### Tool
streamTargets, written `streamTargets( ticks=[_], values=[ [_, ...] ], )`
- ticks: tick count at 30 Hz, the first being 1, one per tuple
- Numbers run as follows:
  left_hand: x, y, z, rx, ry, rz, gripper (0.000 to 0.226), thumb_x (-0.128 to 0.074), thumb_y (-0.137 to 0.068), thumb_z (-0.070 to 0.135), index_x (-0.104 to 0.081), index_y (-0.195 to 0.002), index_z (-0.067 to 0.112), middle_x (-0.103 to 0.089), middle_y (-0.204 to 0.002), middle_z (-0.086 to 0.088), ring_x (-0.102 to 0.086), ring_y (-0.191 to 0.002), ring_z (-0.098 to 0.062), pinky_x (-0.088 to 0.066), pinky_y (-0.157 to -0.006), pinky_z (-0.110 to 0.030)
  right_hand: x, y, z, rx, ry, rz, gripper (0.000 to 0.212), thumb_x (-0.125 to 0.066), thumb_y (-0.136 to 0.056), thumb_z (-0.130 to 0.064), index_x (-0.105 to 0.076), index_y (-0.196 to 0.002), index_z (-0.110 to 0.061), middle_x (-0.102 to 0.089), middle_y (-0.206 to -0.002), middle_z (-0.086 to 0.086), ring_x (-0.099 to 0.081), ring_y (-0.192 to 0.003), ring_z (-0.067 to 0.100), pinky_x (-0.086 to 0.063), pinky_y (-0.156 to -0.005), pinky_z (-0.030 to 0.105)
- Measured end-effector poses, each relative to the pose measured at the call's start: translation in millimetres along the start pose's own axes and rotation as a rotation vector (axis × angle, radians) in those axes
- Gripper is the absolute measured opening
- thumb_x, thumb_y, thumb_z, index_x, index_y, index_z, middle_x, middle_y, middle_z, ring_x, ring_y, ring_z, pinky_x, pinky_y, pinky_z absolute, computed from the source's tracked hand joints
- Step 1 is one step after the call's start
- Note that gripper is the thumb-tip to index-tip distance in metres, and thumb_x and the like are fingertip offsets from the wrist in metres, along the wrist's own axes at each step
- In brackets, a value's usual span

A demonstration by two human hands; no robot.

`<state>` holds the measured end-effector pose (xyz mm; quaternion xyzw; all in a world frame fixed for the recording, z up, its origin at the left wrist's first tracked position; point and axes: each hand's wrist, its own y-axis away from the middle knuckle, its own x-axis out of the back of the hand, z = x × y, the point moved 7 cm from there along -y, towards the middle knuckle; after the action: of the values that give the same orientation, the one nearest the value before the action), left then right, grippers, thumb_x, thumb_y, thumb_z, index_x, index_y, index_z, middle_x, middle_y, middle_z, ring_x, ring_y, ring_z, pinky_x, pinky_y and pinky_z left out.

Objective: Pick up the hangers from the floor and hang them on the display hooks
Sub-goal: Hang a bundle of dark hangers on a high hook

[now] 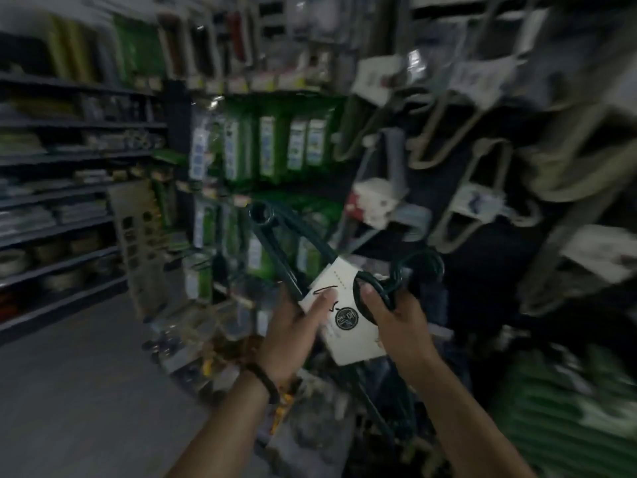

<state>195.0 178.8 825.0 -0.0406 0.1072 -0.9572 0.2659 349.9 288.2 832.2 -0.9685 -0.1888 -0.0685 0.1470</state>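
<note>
Dark shelves (69, 157) of blurred goods line the left above grey floor (69, 381), with green packs (275, 146) hanging at the centre. The left hand (293, 326), a bracelet (267, 379) on its wrist, grips a bundle of dark green hangers (278, 258) held up in front of the display, its thumb pressed on their white card (348, 317). The right hand (396, 322) has its fingers (374, 300) curled round the bundle's hooked tops. At right, beige hangers (444, 132) hang on the display; its hooks are too blurred to make out
</note>
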Motion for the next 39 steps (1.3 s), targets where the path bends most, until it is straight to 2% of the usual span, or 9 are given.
streamTargets(
  ticks=[6, 10, 14, 17, 21, 24, 30, 34, 39],
  values=[
    [-213.4, 45.0, 80.9, -0.148, 0.032, -0.341, 0.024, -0.076, -0.095, 0.022, -0.075, -0.117, 0.011, -0.081, -0.108, -0.007, -0.078, -0.101, -0.026, -0.062, -0.092, -0.050, 232.0, 88.3, -36.0, -0.105, 0.352, 0.188, 0.066, -0.048, -0.091, -0.076, -0.072, -0.108, -0.016, -0.076, -0.100, 0.002, -0.071, -0.088, 0.012, -0.053, -0.073, 0.033],
    [-332.7, 77.9, 127.4, -0.219, 0.094, -0.467, 0.031, -0.083, -0.088, 0.022, -0.072, -0.116, 0.011, -0.082, -0.105, -0.006, -0.079, -0.098, -0.025, -0.064, -0.086, -0.046, 371.7, 155.6, -70.9, -0.237, 0.873, 0.222, 0.057, -0.042, -0.101, -0.067, -0.069, -0.099, -0.016, -0.072, -0.092, 0.002, -0.068, -0.083, 0.019, -0.053, -0.069, 0.033],
    [-438.9, 103.3, 165.0, -0.259, 0.119, -0.645, 0.047, -0.088, -0.084, 0.034, -0.068, -0.121, 0.012, -0.081, -0.108, -0.007, -0.078, -0.101, -0.030, -0.064, -0.086, -0.051, 471.2, 208.3, -137.3, -0.196, 1.011, 0.443, 0.042, -0.056, -0.094, -0.058, -0.066, -0.071, -0.024, -0.066, -0.062, -0.005, -0.062, -0.055, 0.009, -0.048, -0.050, 0.025],
    [-508.6, 116.2, 193.0, -0.306, 0.129, -0.754, 0.040, -0.087, -0.087, 0.031, -0.069, -0.119, 0.018, -0.081, -0.108, -0.004, -0.079, -0.099, -0.026, -0.065, -0.083, -0.050, 522.3, 221.0, -177.7, -0.040, 1.135, 0.621, 0.028, -0.061, -0.095, -0.054, -0.068, -0.083, -0.030, -0.070, -0.071, -0.007, -0.063, -0.061, 0.008, -0.050, -0.053, 0.022],
    [-581.5, 131.9, 234.0, -0.438, 0.135, -0.897, 0.033, -0.078, -0.094, 0.020, -0.071, -0.126, 0.021, -0.081, -0.109, 0.006, -0.077, -0.103, -0.012, -0.061, -0.079, -0.024, 570.9, 205.7, -198.4, 0.062, 1.223, 0.688, 0.031, -0.058, -0.097, -0.054, -0.056, -0.115, -0.029, -0.063, -0.096, -0.005, -0.061, -0.083, 0.019, -0.054, -0.069, 0.038],
    [-619.9, 122.3, 253.1, -0.463, 0.178, -0.921, 0.034, -0.077, -0.095, 0.022, -0.069, -0.127, 0.026, -0.081, -0.109, 0.008, -0.077, -0.099, -0.009, -0.063, -0.080, -0.028, 600.4, 189.1, -209.7, 0.109, 1.152, 0.698, 0.031, -0.050, -0.099, -0.054, -0.055, -0.121, -0.034, -0.064, -0.094, -0.003, -0.064, -0.081, 0.020, -0.057, -0.069, 0.042],
    [-691.7, 95.7, 286.6, -0.559, 0.223, -1.071, 0.039, -0.075, -0.098, 0.021, -0.066, -0.135, 0.026, -0.077, -0.125, 0.003, -0.073, -0.116, -0.020, -0.059, -0.099, -0.047, 662.2, 150.6, -225.1, 0.123, 1.087, 0.836, 0.022, -0.047, -0.101, -0.052, -0.052, -0.102, -0.030, -0.068, -0.080, 0.001, -0.067, -0.065, 0.023, -0.060, -0.060, 0.049],
    [-733.6, 84.8, 313.2, -0.669, 0.185, -1.112, 0.045, -0.078, -0.087, 0.052, -0.068, -0.128, 0.036, -0.076, -0.124, 0.007, -0.073, -0.116, -0.017, -0.057, -0.101, -0.049, 708.8, 127.7, -243.1, 0.108, 1.203, 0.937, 0.023, -0.051, -0.102, -0.044, -0.054, -0.105, -0.021, -0.067, -0.080, 0.003, -0.068, -0.066, 0.025, -0.062, -0.060, 0.047],
    [-759.2, 59.1, 356.0, -0.892, 0.128, -0.879, 0.061, -0.072, -0.092, 0.053, -0.041, -0.144, 0.044, -0.063, -0.139, 0.018, -0.066, -0.121, -0.005, -0.058, -0.103, -0.041, 765.6, 88.8, -268.7, 0.099, 1.298, 0.999, 0.024, -0.055, -0.098, -0.043, -0.063, -0.099, -0.020, -0.069, -0.079, 0.003, -0.070, -0.066, 0.024, -0.063, -0.059, 0.042]
  ],
)
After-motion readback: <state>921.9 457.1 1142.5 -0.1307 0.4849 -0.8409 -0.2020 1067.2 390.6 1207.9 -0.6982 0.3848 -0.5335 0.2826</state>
